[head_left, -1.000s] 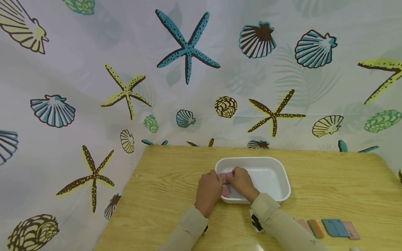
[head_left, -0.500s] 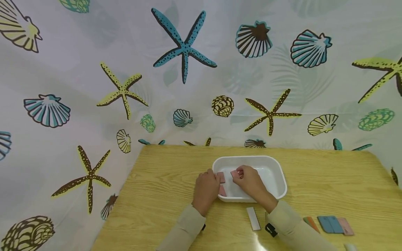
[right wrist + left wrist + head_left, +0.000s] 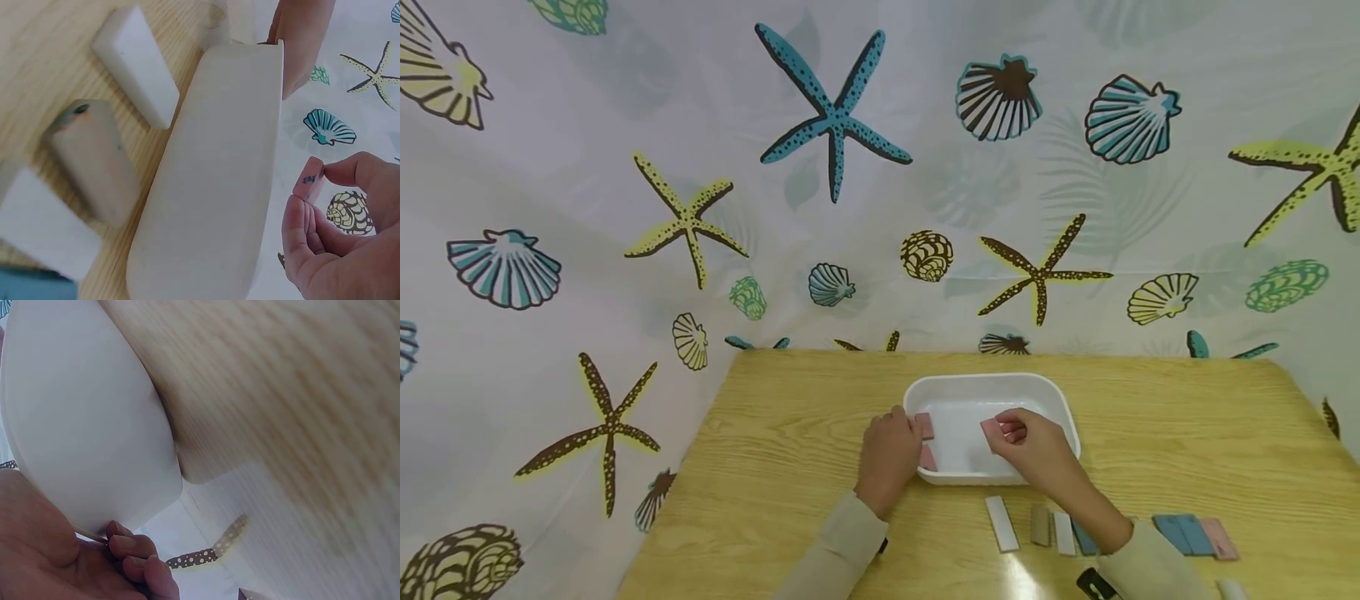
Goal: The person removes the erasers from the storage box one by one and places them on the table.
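A white rectangular tray [image 3: 992, 378] stands on the wooden table. My left hand [image 3: 890, 457] is at its left end, fingers curled over the rim; in the left wrist view these fingers [image 3: 134, 550] hook on the edge. Just inside that end lie a pink eraser [image 3: 925, 427] and a second, slanted pink eraser [image 3: 928, 457]. Between thumb and fingertips my right hand [image 3: 1039, 448] pinches another pink eraser [image 3: 309, 180], held above the tray's right half. Dark smudges mark its side in the right wrist view.
In front of the tray lie a long white eraser [image 3: 1002, 523], a beige eraser [image 3: 1041, 525], a shorter white eraser [image 3: 1064, 533] and a blue eraser [image 3: 1084, 539]. Further right are blue erasers [image 3: 1183, 534] and a pink eraser [image 3: 1219, 539]. A patterned curtain [image 3: 850, 250] hangs behind the table.
My right hand has lifted a pink eraser away from the tray's left end and carried it rightward. The left hand stays at the rim. Small erasers in front have come into sight.
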Demonstrator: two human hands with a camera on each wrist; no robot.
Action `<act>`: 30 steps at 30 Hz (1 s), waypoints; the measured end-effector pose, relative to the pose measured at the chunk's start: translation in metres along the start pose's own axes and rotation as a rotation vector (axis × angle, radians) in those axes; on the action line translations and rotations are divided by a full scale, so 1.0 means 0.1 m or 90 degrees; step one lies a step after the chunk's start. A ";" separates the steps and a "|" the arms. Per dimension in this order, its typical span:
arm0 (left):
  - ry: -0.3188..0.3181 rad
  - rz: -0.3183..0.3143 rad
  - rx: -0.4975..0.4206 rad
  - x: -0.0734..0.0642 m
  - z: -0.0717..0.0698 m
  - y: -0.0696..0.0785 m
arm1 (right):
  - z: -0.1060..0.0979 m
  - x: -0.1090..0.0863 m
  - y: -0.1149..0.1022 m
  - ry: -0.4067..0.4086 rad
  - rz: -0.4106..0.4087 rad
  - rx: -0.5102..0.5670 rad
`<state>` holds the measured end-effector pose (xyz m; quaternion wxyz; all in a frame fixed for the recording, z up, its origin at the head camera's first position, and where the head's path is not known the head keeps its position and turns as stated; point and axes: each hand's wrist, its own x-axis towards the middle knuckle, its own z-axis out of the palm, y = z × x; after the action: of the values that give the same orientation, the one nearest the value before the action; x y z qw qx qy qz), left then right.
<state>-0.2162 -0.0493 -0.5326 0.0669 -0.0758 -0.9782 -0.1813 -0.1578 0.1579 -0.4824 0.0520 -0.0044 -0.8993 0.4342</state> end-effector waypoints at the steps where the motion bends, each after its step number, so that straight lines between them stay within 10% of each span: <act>1: 0.004 0.002 -0.001 0.00 0.00 0.00 | -0.03 -0.03 0.01 0.001 0.002 0.000; 30: 0.008 0.009 -0.013 0.00 -0.01 -0.02 | -0.60 -0.91 0.50 -0.086 0.193 -0.020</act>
<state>-0.2163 -0.0516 -0.5326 0.0736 -0.0821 -0.9753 -0.1915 -0.0632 0.2313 -0.4929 -0.0749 -0.1118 -0.8965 0.4221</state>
